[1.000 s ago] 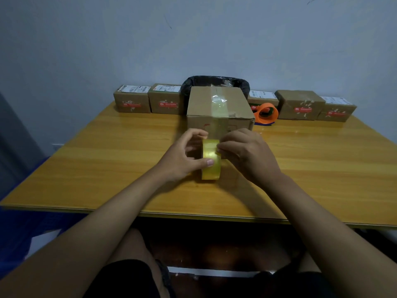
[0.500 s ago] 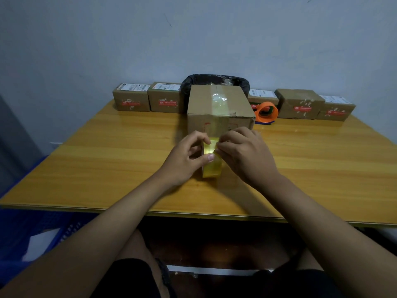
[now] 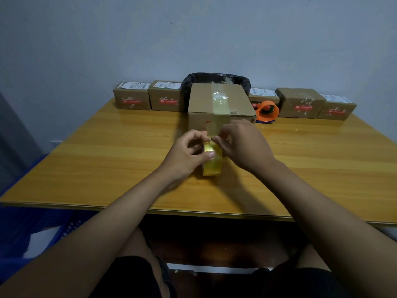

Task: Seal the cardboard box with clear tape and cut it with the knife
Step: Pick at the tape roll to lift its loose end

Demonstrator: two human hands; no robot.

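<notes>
A brown cardboard box (image 3: 204,102) stands mid-table with a strip of clear tape (image 3: 220,102) down its top and over the front face. Just in front of it a yellowish roll of clear tape (image 3: 213,164) stands on edge on the table. My left hand (image 3: 184,155) grips the roll from the left, thumb across its face. My right hand (image 3: 242,145) pinches the tape's free end at the top of the roll, close to the box's front. No knife shows.
Several small labelled cardboard boxes (image 3: 132,98) line the back edge of the wooden table (image 3: 96,160). A black-lined bin (image 3: 217,77) sits behind the box. An orange tape dispenser (image 3: 267,111) lies to the box's right.
Both hands stayed at the roll just in front of the box. My right fingers shifted along the roll's top edge and now pinch the tape end there.
</notes>
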